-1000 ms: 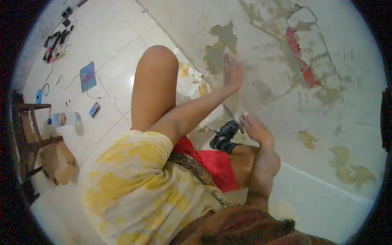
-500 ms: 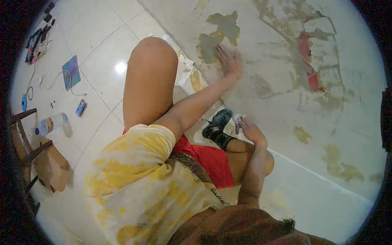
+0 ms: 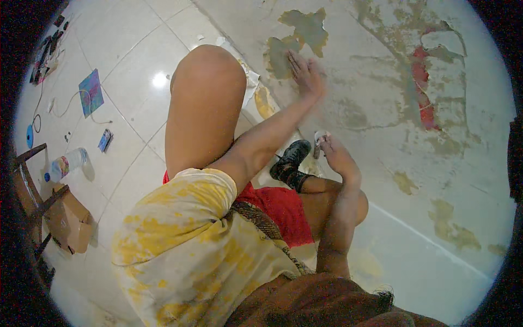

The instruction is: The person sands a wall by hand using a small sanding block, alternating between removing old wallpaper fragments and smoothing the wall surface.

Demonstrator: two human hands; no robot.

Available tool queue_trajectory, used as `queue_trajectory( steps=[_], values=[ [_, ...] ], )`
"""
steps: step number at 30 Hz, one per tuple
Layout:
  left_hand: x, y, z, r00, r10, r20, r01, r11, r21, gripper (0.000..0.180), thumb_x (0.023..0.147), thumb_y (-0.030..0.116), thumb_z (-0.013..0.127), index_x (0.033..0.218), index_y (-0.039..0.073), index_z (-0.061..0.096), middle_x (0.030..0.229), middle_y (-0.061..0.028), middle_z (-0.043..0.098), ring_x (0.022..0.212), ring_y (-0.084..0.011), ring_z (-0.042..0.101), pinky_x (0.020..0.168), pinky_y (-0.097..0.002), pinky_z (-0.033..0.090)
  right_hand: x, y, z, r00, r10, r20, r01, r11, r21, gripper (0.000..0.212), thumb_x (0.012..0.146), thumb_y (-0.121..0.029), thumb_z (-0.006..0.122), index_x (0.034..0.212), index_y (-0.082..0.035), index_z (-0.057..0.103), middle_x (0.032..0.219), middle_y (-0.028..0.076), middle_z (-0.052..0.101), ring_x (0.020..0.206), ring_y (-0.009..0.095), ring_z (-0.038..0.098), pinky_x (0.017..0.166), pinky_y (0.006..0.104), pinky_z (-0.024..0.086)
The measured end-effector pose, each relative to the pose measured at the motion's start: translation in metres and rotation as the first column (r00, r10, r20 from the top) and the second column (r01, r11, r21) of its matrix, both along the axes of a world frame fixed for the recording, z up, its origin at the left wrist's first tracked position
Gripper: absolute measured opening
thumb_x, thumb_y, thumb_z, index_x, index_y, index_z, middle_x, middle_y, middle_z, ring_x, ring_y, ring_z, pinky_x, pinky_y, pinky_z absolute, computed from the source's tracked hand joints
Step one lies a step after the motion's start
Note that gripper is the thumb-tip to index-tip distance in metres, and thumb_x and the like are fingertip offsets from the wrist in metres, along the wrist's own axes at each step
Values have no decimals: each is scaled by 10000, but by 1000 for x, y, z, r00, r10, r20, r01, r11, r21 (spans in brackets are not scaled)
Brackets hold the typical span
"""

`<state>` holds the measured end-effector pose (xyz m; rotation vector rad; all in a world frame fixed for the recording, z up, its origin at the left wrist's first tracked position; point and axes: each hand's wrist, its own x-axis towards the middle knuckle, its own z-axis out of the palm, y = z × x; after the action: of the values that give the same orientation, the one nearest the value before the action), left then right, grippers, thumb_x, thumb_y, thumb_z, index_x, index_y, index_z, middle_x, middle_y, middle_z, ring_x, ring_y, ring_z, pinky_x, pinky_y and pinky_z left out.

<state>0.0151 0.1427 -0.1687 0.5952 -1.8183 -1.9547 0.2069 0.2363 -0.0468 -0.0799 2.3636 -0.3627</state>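
Note:
My left hand (image 3: 306, 79) lies with stretched fingers on the pale wall (image 3: 359, 60), at the edge of a bare olive-grey patch (image 3: 281, 59) where the paint has come away. Lower and nearer, my right hand (image 3: 340, 155) closes its fingers on a small whitish and grey-brown piece (image 3: 319, 139) close to the wall. Its kind is too small to tell. Just left of that hand is my black shoe (image 3: 291, 162). A long red strip (image 3: 423, 87) shows through broken plaster farther right on the wall.
Torn paint pieces (image 3: 252, 82) lie along the foot of the wall. On the tiled floor (image 3: 136, 117) at left are a plastic bottle (image 3: 71, 163), a small blue packet (image 3: 105, 140), a purple-blue square (image 3: 91, 92) with a white cable, a cardboard box (image 3: 71, 220) and a brown chair (image 3: 27, 185).
The view has shifted slightly. My left hand stays on the wall by the bare patch with its fingers stretched; my right hand still grips the small piece, near the same spot.

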Motion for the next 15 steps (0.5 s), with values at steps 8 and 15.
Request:
queue_trajectory(
  steps=[8, 15],
  values=[
    [-24, -47, 31, 999, -52, 9, 51, 993, 102, 724, 1008, 430, 266, 1475, -65, 18, 1554, -254, -17, 1453, -360, -16, 1170, -440, 16, -12, -16, 16, 964, -238, -121, 237, 971, -20, 449, 987, -357, 428, 1266, -13, 507, 1282, 251, 526, 1169, 413, 511, 985, 441, 408],
    [-77, -150, 107, 782, 480, -397, -459, 875, 153, 721, 1012, 452, 207, 1474, -69, 20, 1561, -234, -13, 1452, -360, -3, 1166, -457, 27, -11, -21, 21, 967, -167, -195, 149, 984, -99, 229, 1005, -212, 417, 1015, -4, 512, 899, 191, 572, 849, 306, 548, 815, 370, 434]
  ],
)
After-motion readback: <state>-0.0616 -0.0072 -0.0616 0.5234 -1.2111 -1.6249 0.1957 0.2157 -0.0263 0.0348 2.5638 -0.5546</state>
